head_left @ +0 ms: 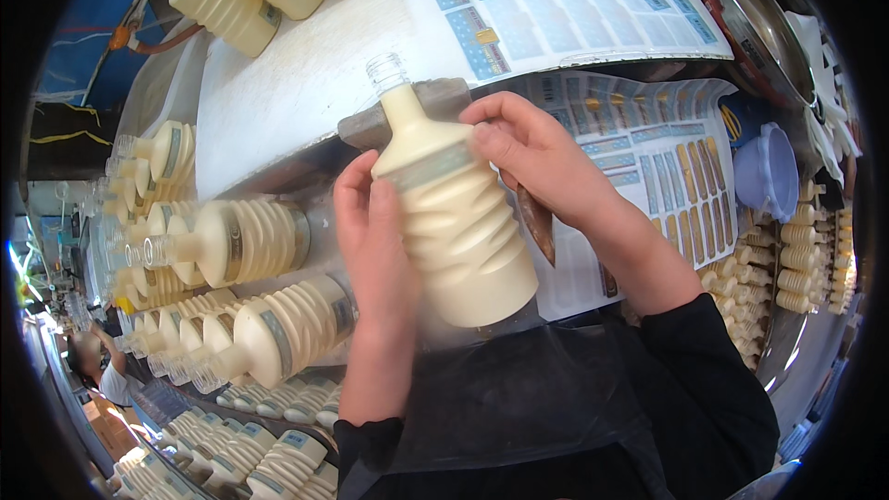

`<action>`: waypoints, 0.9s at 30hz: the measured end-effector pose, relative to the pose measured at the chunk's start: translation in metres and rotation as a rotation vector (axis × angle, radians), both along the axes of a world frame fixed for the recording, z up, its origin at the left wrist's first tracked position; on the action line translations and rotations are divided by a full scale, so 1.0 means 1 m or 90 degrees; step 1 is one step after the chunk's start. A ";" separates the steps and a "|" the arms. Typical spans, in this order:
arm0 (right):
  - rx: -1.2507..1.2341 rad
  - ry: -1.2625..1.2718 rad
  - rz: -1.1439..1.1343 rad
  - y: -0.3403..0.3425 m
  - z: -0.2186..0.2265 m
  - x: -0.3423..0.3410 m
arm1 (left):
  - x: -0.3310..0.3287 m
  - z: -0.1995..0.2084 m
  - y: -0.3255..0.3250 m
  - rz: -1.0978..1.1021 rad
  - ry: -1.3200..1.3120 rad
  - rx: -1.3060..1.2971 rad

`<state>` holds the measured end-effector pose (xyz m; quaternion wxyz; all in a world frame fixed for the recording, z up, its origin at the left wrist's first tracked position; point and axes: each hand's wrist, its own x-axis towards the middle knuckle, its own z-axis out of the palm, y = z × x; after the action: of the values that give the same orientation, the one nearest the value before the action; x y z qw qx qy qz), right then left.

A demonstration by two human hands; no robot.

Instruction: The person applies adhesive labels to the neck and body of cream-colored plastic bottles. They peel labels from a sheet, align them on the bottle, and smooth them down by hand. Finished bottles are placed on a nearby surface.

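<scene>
A cream bottle (463, 222) with a twisted, ridged body and a clear threaded neck leans in front of me, its neck pointing away and slightly left. Around its shoulder runs a pale grey-green label band (435, 167). My left hand (375, 241) grips the bottle's left side, thumb and fingers near the left end of the band. At the right end of the band, my right hand (537, 153) has thumb and curled fingers against the shoulder. Behind the bottle's neck is a grey block (444, 97). Below my right hand shows a brown pointed piece (537, 227).
Sheets of blue and gold labels (519, 23) lie on the white table (324, 46), with another label sheet (657, 176) lower right. Similar bottles (245, 241) lie stacked at left, and several stand at the back left. A lilac bucket (767, 171) and metal basin (750, 18) are at right.
</scene>
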<state>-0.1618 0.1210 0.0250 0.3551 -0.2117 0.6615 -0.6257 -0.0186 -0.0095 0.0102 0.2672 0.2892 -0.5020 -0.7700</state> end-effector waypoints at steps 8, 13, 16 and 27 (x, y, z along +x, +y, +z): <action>-0.013 0.055 0.028 0.018 -0.009 0.006 | 0.009 -0.001 0.011 -0.097 -0.078 -0.123; 0.019 0.225 0.040 0.020 -0.005 0.011 | 0.007 0.008 0.011 -0.111 -0.056 -0.031; -0.021 0.101 -0.011 0.017 -0.009 0.014 | 0.006 0.007 0.012 -0.094 -0.062 -0.072; -0.032 0.039 -0.015 -0.001 -0.006 0.003 | -0.010 0.011 0.008 0.022 -0.046 -0.102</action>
<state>-0.1591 0.1199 0.0189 0.3223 -0.2319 0.6583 -0.6396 -0.0290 -0.0020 0.0216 0.2843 0.3031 -0.5662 -0.7118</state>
